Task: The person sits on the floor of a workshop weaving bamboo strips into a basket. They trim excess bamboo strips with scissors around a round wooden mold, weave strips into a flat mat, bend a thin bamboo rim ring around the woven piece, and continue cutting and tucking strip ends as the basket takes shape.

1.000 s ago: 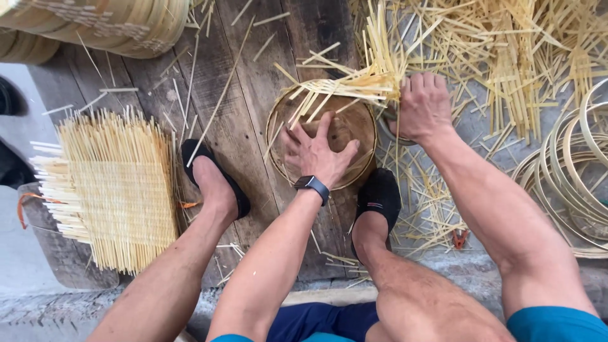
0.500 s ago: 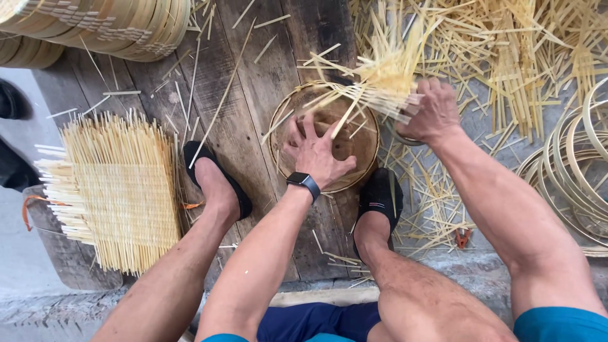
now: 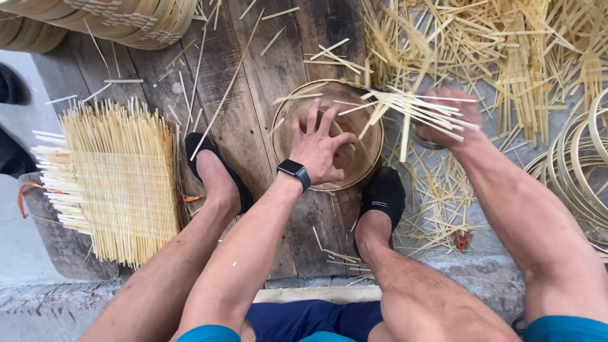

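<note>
Swinging lower and flatter than before, pale bamboo strip bundle (image 3: 405, 111) is clenched in right hand (image 3: 453, 120) over round woven bamboo basket (image 3: 327, 134) on wooden planks (image 3: 253, 95), left hand (image 3: 320, 149) splayed open inside basket, holding nothing.

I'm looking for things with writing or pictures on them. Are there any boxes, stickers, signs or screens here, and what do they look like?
Smartwatch: on the left wrist, just behind the left hand; a small rounded-rectangle screen, black and dark, on a black band.
Shoe tag: on the black shoe by the round woven tray; a thin, short pale strip, too small to make out.
No boxes, packages or signs are in view.
</note>
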